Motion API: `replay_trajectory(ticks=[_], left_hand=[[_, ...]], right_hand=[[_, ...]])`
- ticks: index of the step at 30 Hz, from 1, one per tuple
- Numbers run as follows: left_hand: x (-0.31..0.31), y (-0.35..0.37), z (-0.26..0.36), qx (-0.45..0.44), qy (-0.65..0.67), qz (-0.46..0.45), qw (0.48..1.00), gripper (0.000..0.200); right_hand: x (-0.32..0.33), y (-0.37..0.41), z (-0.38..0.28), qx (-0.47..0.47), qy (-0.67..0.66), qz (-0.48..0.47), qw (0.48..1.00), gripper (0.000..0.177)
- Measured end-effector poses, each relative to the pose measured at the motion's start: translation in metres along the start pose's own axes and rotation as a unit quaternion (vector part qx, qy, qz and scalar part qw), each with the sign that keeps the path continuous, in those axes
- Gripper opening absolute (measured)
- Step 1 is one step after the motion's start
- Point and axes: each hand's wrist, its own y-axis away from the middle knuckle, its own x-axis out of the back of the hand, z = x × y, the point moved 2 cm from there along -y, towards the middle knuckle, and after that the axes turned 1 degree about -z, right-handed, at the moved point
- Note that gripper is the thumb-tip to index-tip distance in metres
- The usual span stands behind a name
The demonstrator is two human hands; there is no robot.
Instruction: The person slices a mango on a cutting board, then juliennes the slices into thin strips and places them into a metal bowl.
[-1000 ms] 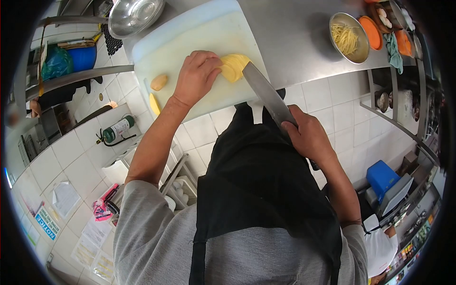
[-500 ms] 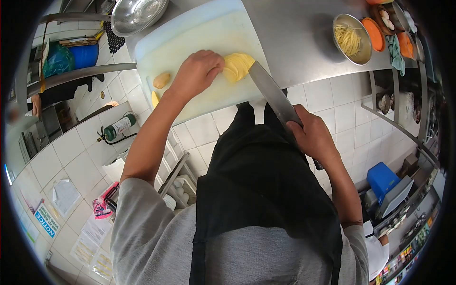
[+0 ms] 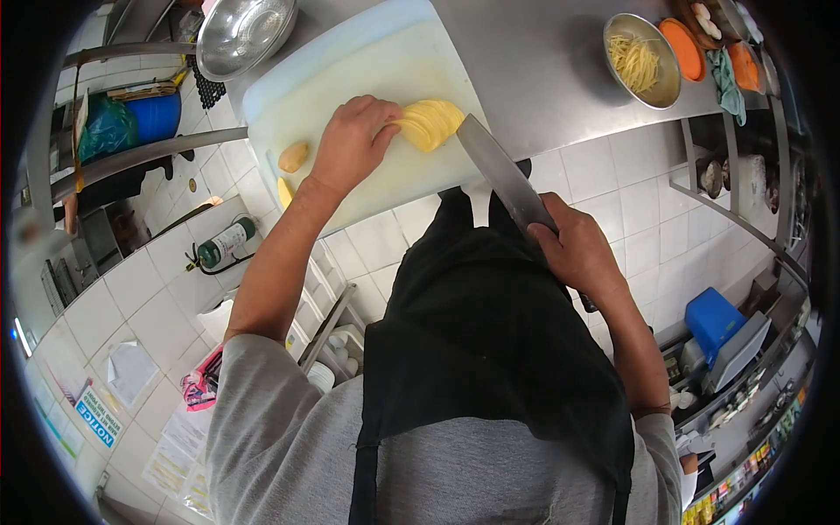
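On the white cutting board point(image 3: 367, 52) lies a fanned stack of thin yellow slices point(image 3: 429, 124). My left hand point(image 3: 354, 144) is at the stack's left end, thumb and fingers closed on the edge slices. My right hand point(image 3: 577, 241) grips a large knife point(image 3: 503, 171); the blade tip touches or nearly touches the stack's right end. A small brownish-yellow piece point(image 3: 294, 157) rests on the board left of my left hand, with a yellow slice point(image 3: 284, 192) near the board's lower left edge.
A metal bowl of yellow strips point(image 3: 643, 66) stands on the steel counter point(image 3: 542, 79) at the right, beside an orange container point(image 3: 682, 50) and a green cloth point(image 3: 726, 86). A metal colander point(image 3: 245, 35) is at the upper left. Part of another person shows at lower right.
My left hand has shifted slightly left, and the slices are spread a little wider. The whole view has shifted slightly. The knife remains in my right hand.
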Motion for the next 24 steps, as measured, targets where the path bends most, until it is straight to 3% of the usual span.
replay_trajectory(ticks=[6,12,21,24], left_hand=[[0.022,0.026,0.006,0.016,0.078,-0.093,0.992,0.009],[0.011,0.000,-0.004,0.048,0.073,-0.134,0.987,0.013],[0.000,-0.022,-0.007,0.096,0.092,-0.113,0.985,0.022],[-0.009,-0.011,-0.004,0.044,0.065,-0.013,0.997,0.037]], right_hand=[[0.003,0.000,0.001,-0.008,0.001,-0.001,1.000,0.037],[0.001,0.000,0.006,-0.001,-0.016,0.012,1.000,0.037],[0.004,0.003,0.011,-0.019,-0.021,0.032,0.999,0.034],[0.005,0.004,0.010,-0.019,-0.028,0.037,0.999,0.034]])
